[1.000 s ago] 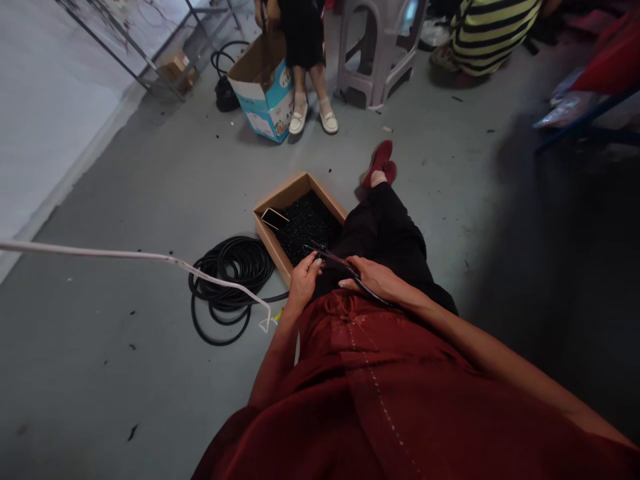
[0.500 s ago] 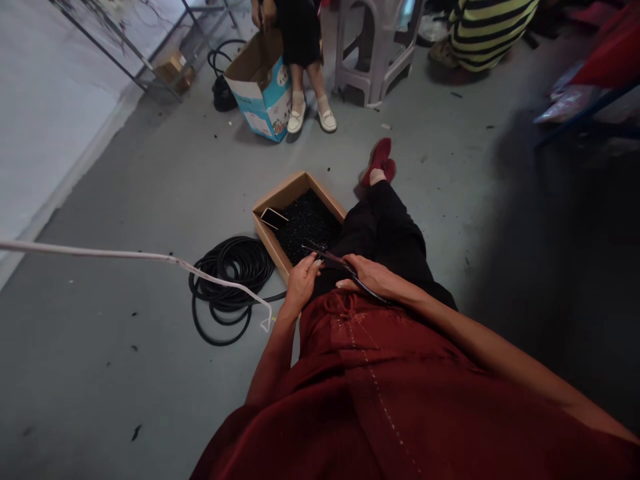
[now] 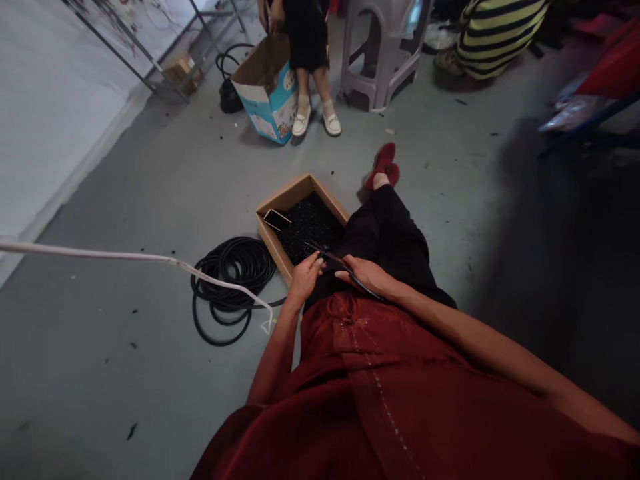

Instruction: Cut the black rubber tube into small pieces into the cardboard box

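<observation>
My right hand (image 3: 367, 275) is closed around dark-handled scissors (image 3: 333, 257), their blades pointing up and left over the box's near edge. Close to the blades, my left hand (image 3: 307, 277) is pinched shut; a small dark thing shows at its fingertips, too small to make out. Just beyond both hands, a shallow cardboard box (image 3: 274, 247) holds many small black pieces (image 3: 313, 223). A dark phone-like rectangle (image 3: 277, 220) with a pale rim leans in its left corner. Left of the box lies a coil of black tubing (image 3: 233, 267), one length of which passes behind my left forearm.
A pale cord (image 3: 125, 254) crosses from the left, ending in a bent loop near my left forearm. Farther off, a seated person's white shoes (image 3: 301, 125) stand beside a blue-and-white carton (image 3: 265, 110). A grey plastic stool (image 3: 373, 83) is beside them. Black scraps (image 3: 132, 431) dot the floor.
The whole view has shifted slightly, with far things now lower and farther right. The scissor blades look closer together than before. Both hands stay in nearly the same place.
</observation>
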A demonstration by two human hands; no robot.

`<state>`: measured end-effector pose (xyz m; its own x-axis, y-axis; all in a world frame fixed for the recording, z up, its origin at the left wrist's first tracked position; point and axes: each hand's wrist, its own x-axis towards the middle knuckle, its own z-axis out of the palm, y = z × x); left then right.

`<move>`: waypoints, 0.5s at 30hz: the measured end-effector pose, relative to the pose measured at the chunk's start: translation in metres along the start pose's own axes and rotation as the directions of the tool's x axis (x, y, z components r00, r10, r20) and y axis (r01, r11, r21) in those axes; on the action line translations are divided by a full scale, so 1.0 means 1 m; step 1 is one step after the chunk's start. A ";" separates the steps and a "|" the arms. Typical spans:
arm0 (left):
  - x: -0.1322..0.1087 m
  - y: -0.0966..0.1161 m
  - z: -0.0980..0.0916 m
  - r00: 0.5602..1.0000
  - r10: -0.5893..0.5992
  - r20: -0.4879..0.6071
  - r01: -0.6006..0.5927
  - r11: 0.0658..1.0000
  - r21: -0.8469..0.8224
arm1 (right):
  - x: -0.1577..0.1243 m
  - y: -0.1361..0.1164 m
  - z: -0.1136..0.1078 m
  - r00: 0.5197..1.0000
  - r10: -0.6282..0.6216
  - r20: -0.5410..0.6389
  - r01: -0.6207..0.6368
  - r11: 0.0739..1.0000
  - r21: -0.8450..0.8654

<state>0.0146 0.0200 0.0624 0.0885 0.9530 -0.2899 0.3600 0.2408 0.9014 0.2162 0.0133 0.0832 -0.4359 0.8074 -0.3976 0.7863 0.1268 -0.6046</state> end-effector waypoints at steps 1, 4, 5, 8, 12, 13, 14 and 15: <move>0.003 -0.003 0.000 1.000 -0.012 0.010 0.012 1.000 -0.020 | 0.002 0.000 0.000 1.000 0.013 0.005 -0.013 1.000 -0.007; 0.009 -0.011 -0.003 0.997 -0.025 0.069 0.031 0.996 -0.087 | 0.005 -0.002 0.001 1.000 0.028 0.014 -0.027 0.999 -0.032; 0.010 -0.012 -0.004 0.995 -0.017 0.102 0.028 0.994 -0.108 | 0.005 -0.002 0.001 1.000 0.026 0.017 -0.025 0.999 -0.039; 0.009 -0.016 -0.007 0.984 0.006 0.180 0.021 0.989 -0.148 | 0.005 -0.002 0.002 0.999 0.028 0.029 -0.026 0.998 -0.059; 0.007 -0.023 -0.007 0.978 -0.036 0.208 0.074 0.981 -0.180 | 0.009 -0.001 0.004 0.997 0.051 0.064 -0.045 0.995 -0.092; 0.008 -0.025 -0.007 0.976 -0.049 0.211 0.090 0.978 -0.186 | 0.011 -0.001 0.004 0.995 0.060 0.076 -0.052 0.993 -0.104; 0.010 -0.028 -0.006 0.976 -0.061 0.211 0.102 0.976 -0.191 | 0.014 -0.001 0.005 0.994 0.069 0.089 -0.058 0.992 -0.116; 0.012 -0.031 -0.006 0.975 -0.069 0.209 0.111 0.974 -0.197 | 0.017 -0.001 0.005 0.992 0.079 0.100 -0.066 0.989 -0.128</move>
<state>-0.0011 0.0247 0.0333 0.2559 0.8745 -0.4121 0.1773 0.3766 0.9092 0.2054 0.0239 0.0735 -0.4137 0.7531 -0.5116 0.8632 0.1459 -0.4833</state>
